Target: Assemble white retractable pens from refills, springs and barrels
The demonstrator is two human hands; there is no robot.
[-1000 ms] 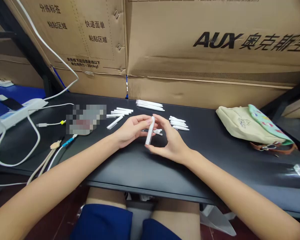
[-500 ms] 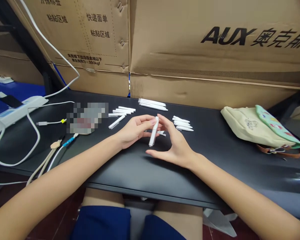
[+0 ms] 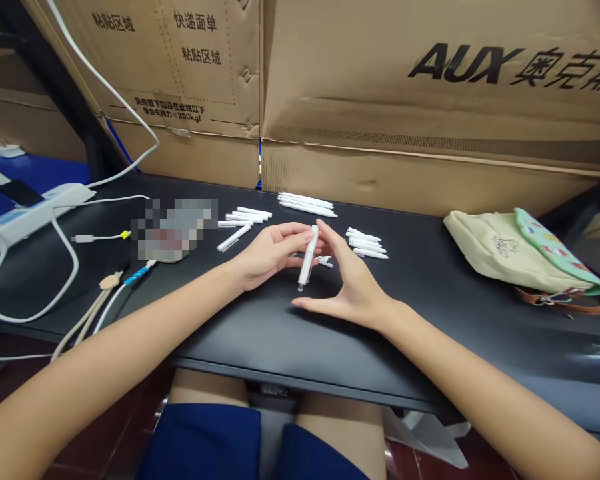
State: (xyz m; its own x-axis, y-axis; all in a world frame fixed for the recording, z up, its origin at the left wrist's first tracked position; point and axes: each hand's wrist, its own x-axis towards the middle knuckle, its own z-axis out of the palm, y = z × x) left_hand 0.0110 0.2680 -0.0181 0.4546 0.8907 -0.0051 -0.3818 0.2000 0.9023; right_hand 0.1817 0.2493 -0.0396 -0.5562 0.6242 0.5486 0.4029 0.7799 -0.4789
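White pen [image 3: 308,257] is held slightly tilted above tabletop [image 3: 360,353], pinched near its top by fingertips of L hand [image 3: 267,257] and R hand [image 3: 353,287]; R thumb is kept off it. Light, stiff, slick plastic: best gripped by barrel. Small pen parts [image 3: 324,261] are left just behind pen.

This looks like a makeshift assembly or packing corner in a storeroom or small workshop. Large cardboard appliance cartons [image 3: 380,87], printed AUX and marked with courier-label areas, stand stacked right behind a black worktop [image 3: 260,340]. The worktop carries rows of white pen parts [image 3: 307,205], a power strip [image 3: 35,207], loose white cables [image 3: 68,248] and a canvas bag [image 3: 510,257].
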